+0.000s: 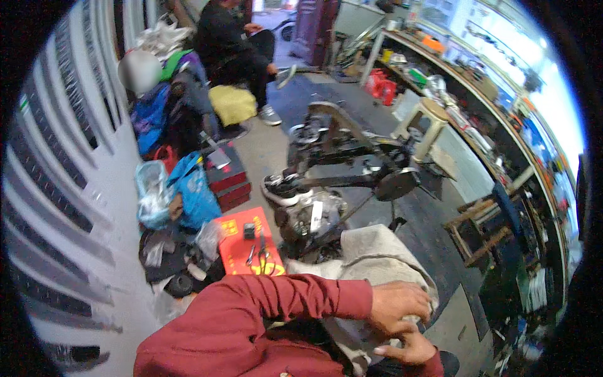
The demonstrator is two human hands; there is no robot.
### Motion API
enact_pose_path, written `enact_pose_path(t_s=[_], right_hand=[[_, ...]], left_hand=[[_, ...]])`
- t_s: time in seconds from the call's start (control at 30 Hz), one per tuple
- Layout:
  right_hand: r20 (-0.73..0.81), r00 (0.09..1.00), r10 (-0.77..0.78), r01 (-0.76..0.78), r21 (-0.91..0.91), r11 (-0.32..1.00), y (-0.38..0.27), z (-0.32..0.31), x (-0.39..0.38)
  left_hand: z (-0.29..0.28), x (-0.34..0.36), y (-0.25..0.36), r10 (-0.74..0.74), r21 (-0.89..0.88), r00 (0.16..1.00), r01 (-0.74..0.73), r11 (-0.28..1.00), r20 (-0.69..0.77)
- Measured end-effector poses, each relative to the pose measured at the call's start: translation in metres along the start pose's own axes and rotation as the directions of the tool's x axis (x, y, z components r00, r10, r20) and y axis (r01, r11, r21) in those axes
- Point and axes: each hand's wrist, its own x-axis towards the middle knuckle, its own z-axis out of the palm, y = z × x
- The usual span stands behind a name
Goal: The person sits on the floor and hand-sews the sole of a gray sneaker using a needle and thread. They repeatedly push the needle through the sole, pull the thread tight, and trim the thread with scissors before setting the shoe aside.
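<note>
A grey-beige cloth (pixel 377 251) is bunched up in front of me at the lower middle. My left hand (pixel 399 305), at the end of a red sleeve reaching across from the lower left, presses down on the cloth's near edge with its fingers curled over it. Just below, touching it, my right hand (pixel 408 349) pinches the same fold of cloth between thumb and fingers. The part of the cloth under both hands is hidden.
A stripped motorcycle frame with engine (pixel 339 163) lies on the floor beyond the cloth. A red tray with pliers (pixel 248 248), a blue bag (pixel 195 188) and a red toolbox (pixel 227 179) sit left. A stool (pixel 427 119) and workbench (pixel 477 94) stand right. A seated person in black (pixel 232 44) is at the back.
</note>
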Motion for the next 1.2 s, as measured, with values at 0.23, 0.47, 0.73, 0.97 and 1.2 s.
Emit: enact_pose_path(t_s=[0.23, 0.47, 0.73, 0.97, 1.2], right_hand=[[-0.493, 0.868, 0.055, 0.147, 0.360, 0.921, 0.090, -0.125, -0.064], [-0.860, -0.077, 0.505, 0.795, 0.253, 0.551, 0.220, -0.259, -0.012], [-0.337, 0.936, -0.105, 0.009, -0.274, 0.962, 0.156, -0.151, 0.086], [-0.309, 0.939, -0.150, 0.005, -0.422, 0.906, 0.113, -0.125, 0.080], [-0.465, 0.876, -0.128, -0.023, -0.307, 0.952, 0.135, -0.119, 0.062]], left_hand=[[0.024, 0.008, -0.042, -0.181, 0.076, 0.919, 0.164, 0.983, 0.351], [0.068, 0.021, -0.064, -0.180, 0.129, 0.852, 0.133, 0.983, 0.491], [0.076, 0.020, -0.078, -0.537, 0.420, 0.430, 0.340, 0.841, 0.726], [0.105, 0.000, -0.085, -0.478, 0.387, 0.379, 0.294, 0.874, 0.792], [0.098, 0.005, -0.076, -0.421, 0.271, 0.583, 0.330, 0.904, 0.695]])
